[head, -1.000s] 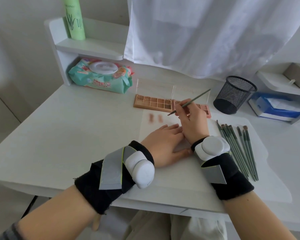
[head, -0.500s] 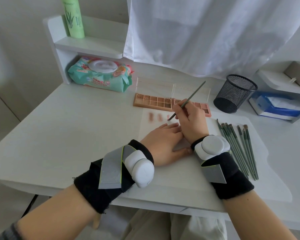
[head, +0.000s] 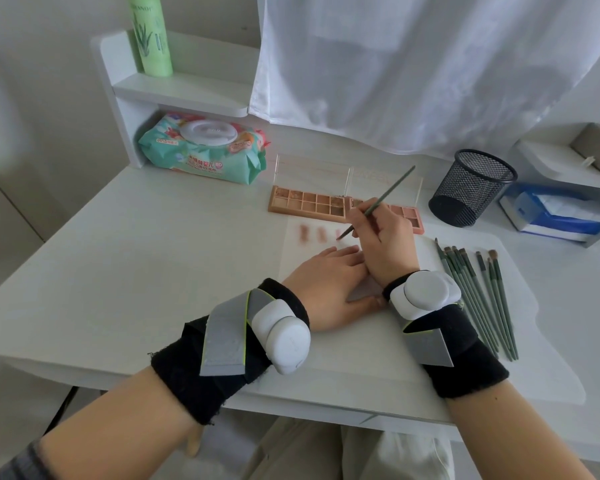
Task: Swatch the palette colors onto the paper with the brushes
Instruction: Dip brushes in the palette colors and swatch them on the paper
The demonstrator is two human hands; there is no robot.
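My right hand (head: 387, 245) grips a thin green brush (head: 378, 204) with its tip down on the white paper (head: 326, 341), beside two pinkish swatches (head: 313, 234) and a fresh third mark. My left hand (head: 326, 284) lies flat on the paper, fingers spread, holding it still. The open palette (head: 307, 201) of brown and pink pans sits just beyond the paper, its clear lid upright. Several more green brushes (head: 478, 296) lie in a row to the right of my right wrist.
A black mesh cup (head: 471, 187) stands at the back right, next to a blue tissue box (head: 561, 216). A wipes pack (head: 205, 148) sits under a shelf at the back left, with a green bottle (head: 151, 36) on the shelf. A white cloth (head: 413, 64) hangs behind.
My right hand has swung the brush from over the palette down to the paper, and a third small mark now shows next to the two swatches. My left hand stayed put.
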